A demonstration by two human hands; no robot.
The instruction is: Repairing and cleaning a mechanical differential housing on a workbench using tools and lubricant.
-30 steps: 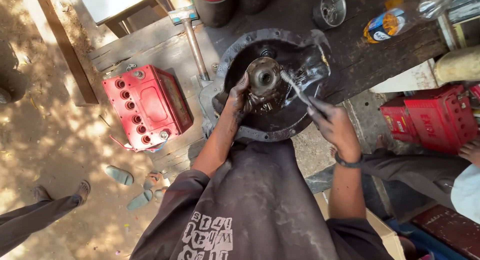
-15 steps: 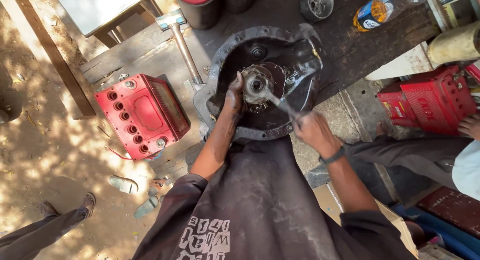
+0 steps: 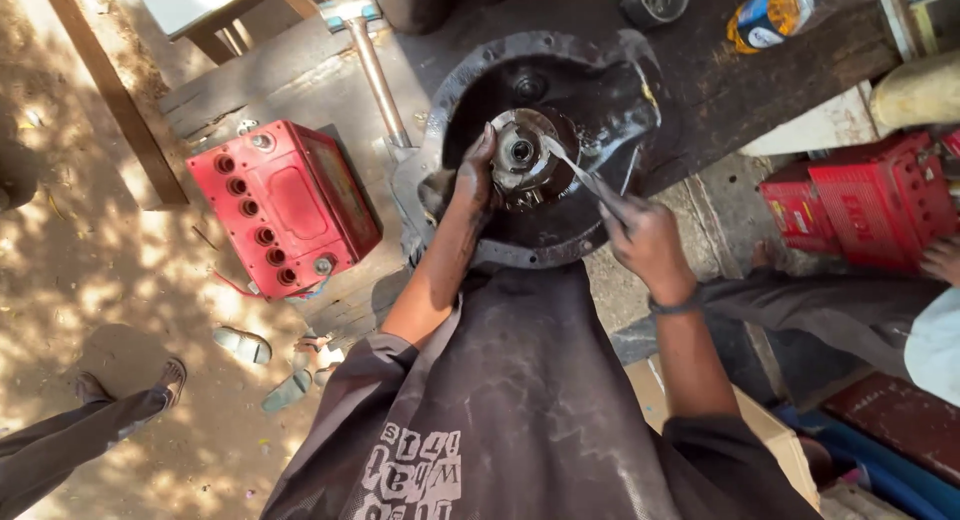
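We see the housing [image 3: 560,140], a big greasy cast-metal bowl on the dark bench [image 3: 760,90]; we judge it heavy, stiff and slick, best taken by its bolted rim. At its centre sits the hub [image 3: 520,152]. Our left hand [image 3: 472,175], at 9 o'clock of the hub, presses it with loosely curled fingers. Our right hand [image 3: 645,242], at 4 o'clock, has its grip closed around a thin metal tool [image 3: 580,170] whose tip reaches the hub.

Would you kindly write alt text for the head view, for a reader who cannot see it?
Seen from above, a person's left hand steadies the hub of a round, greasy metal housing while the right hand works a thin metal tool against it. A red battery sits to the left.
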